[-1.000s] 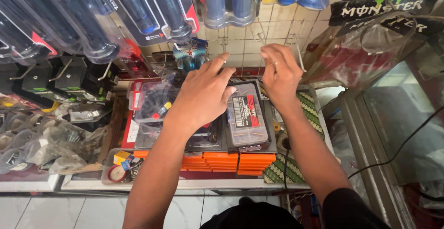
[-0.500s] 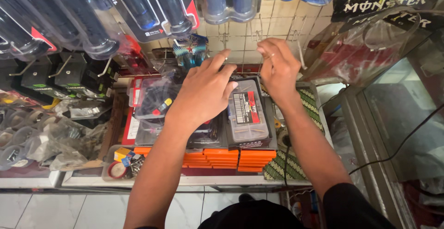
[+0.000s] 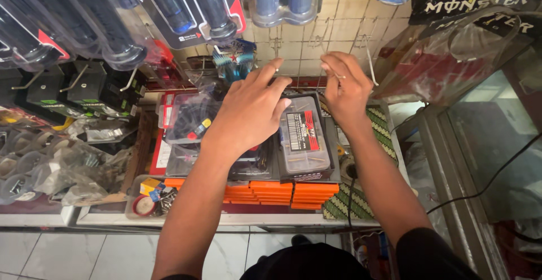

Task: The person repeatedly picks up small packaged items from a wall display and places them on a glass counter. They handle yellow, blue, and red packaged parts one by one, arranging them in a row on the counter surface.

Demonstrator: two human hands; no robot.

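My left hand (image 3: 248,110) reaches forward with its fingers spread and holds nothing; its fingertips are close to a thin wire hook (image 3: 275,48) on the tiled wall. My right hand (image 3: 345,88) is beside it, with thumb and fingers pinched on another thin wire hook (image 3: 368,59). Below both hands lies a clear blister pack of small parts (image 3: 304,139) on a black tray (image 3: 333,161). Under the tray is a stack of orange boxes (image 3: 282,192).
Packaged blue and black handlebar grips (image 3: 186,3) hang above. A blue tasselled item (image 3: 234,59) hangs by the left hand. Clear bags (image 3: 451,59) and a glass display case (image 3: 491,144) are at the right, bagged parts (image 3: 51,167) at the left. A black cable (image 3: 485,184) crosses the case.
Both hands have moved away from me, up off the blister pack towards the wall hooks. The right hand's fingers have pinched together on a hook.
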